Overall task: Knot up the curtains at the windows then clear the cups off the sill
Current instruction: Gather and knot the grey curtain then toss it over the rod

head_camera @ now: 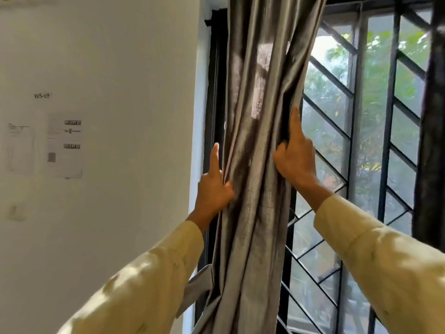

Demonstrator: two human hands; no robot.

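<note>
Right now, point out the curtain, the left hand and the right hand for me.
curtain (260, 145): head view, on the gathered grey folds between the hands.
left hand (213, 191): head view, on the back of the hand at the curtain's left edge.
right hand (295, 160): head view, on the back of the hand gripping the right edge.

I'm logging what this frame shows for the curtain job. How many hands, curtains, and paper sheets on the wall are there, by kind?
Hands: 2, the left hand and the right hand, both gripping the curtain
Curtains: 1, the grey curtain, gathered into a bunch
Paper sheets: 2, a paper sheet and a printed sheet on the white wall
Total: 5
</note>
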